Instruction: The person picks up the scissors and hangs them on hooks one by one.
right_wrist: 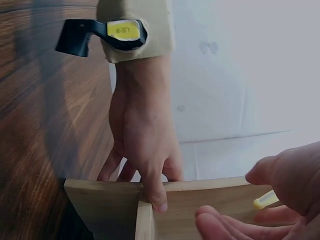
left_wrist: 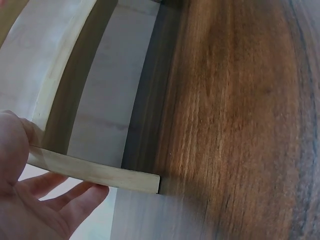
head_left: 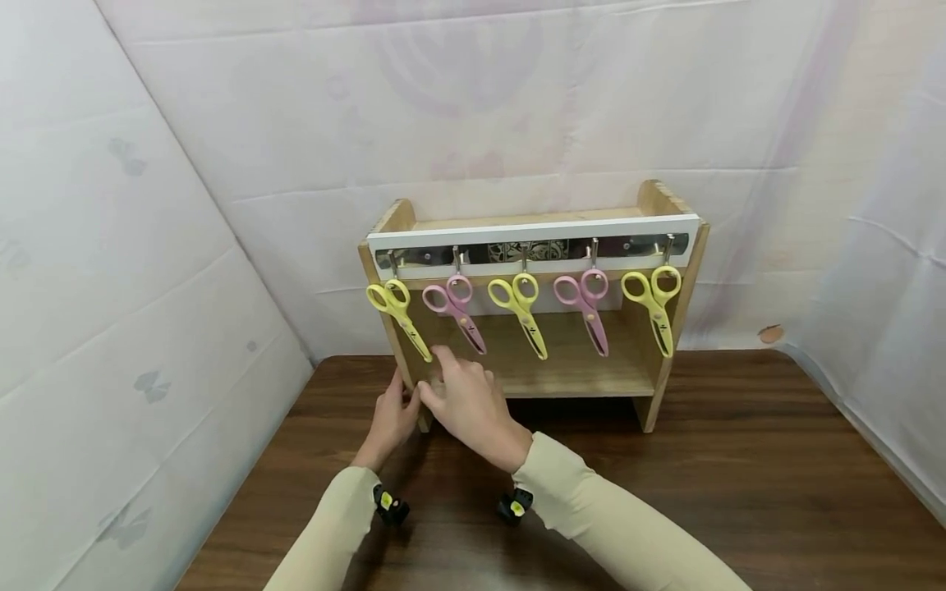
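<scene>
A small wooden shelf (head_left: pixel 584 361) stands on the table, with several yellow and pink scissors hanging from hooks along its front. My left hand (head_left: pixel 389 424) grips the lower part of the left side panel (left_wrist: pixel 100 172); its thumb lies inside and the fingers are outside. Just below the leftmost yellow scissors (head_left: pixel 399 308) is my right hand (head_left: pixel 473 408), fingers and thumb apart, in front of that panel. In the right wrist view, the yellow tip (right_wrist: pixel 266 200) shows between the right thumb and fingers without a visible grip. Nearby hang pink scissors (head_left: pixel 460 312).
A white strip (head_left: pixel 476 236) with a metal hook rail crosses the shelf's upper front. Further right hang yellow scissors (head_left: pixel 523 312), pink scissors (head_left: pixel 590 312) and yellow scissors (head_left: pixel 658 308). Pale cloth (head_left: pixel 443 123) surrounds the dark wooden table (head_left: pixel 754 460).
</scene>
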The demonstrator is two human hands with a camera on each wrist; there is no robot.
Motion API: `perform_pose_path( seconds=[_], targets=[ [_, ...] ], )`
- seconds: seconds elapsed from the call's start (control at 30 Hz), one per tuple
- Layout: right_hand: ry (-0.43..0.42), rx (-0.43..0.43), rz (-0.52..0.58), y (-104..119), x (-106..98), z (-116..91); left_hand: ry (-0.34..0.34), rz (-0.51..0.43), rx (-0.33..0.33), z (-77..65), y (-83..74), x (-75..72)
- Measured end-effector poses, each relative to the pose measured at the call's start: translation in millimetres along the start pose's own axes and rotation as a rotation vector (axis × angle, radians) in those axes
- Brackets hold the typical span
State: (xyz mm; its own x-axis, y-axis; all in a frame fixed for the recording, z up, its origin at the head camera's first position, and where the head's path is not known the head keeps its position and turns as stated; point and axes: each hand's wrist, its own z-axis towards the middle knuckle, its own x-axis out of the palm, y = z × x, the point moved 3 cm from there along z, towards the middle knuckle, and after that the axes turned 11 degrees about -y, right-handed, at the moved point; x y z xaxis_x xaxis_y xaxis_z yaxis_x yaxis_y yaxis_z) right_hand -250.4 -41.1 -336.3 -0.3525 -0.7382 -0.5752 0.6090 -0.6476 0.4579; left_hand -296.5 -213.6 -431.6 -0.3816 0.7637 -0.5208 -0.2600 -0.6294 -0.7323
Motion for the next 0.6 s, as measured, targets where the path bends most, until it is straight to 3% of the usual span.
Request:
perform_pose_path(
  seconds=[0.27, 0.43, 0.6],
  targets=[
    [0.122, -0.124, -0.159, -1, -12, -23, 0.010, 0.091, 0.050, -9.7, -1.4, -10.0],
    [0.310, -0.126, -0.168, -11, -20, -36, 0.053, 0.166, 0.054, -19.6, -8.8, -20.4],
    [0.383, -0.164, -0.177, -20, -31, -49, 0.043, 0.190, 0.054, -29.5, -13.8, -31.1]
  ],
)
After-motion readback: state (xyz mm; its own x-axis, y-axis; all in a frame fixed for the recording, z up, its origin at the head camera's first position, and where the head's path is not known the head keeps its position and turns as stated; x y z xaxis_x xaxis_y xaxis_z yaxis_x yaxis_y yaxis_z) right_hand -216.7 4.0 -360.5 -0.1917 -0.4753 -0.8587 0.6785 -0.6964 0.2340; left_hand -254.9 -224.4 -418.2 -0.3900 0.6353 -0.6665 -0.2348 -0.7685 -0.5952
